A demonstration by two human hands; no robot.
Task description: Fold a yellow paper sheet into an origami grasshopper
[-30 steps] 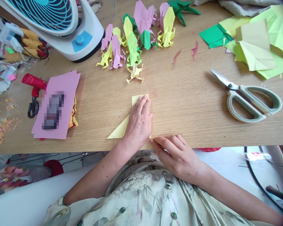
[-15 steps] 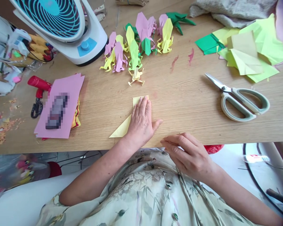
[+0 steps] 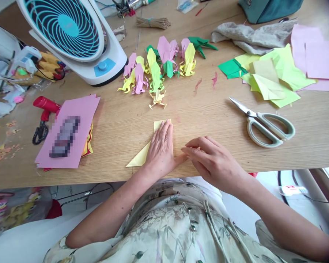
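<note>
A folded pale yellow sheet of paper point(image 3: 138, 156) lies near the table's front edge, one corner pointing toward me. My left hand point(image 3: 162, 146) is pressed flat on it, fingers stretched forward and together, with the thumb out to the right. The hand covers most of the sheet's right part; a strip of the paper shows past its fingertips. Just above the table edge is my right hand point(image 3: 215, 160), its fingers curled and drawn together with nothing visible in them. Its fingertips are close to my left thumb; whether they touch I cannot tell.
Folded paper frogs point(image 3: 155, 69) in several colours stand ahead. Scissors point(image 3: 263, 122) lie to the right, before loose paper point(image 3: 274, 78) and a grey cloth point(image 3: 252, 36). Leftward are pink sheets point(image 3: 84, 109) under a blurred dark object point(image 3: 65, 137), a red-handled tool point(image 3: 46, 104) and a fan point(image 3: 106, 65).
My right hand has come up and forward over the table, its fingertips closer to my left thumb. My left hand stays flat on the yellow paper. The view has tilted up slightly.
</note>
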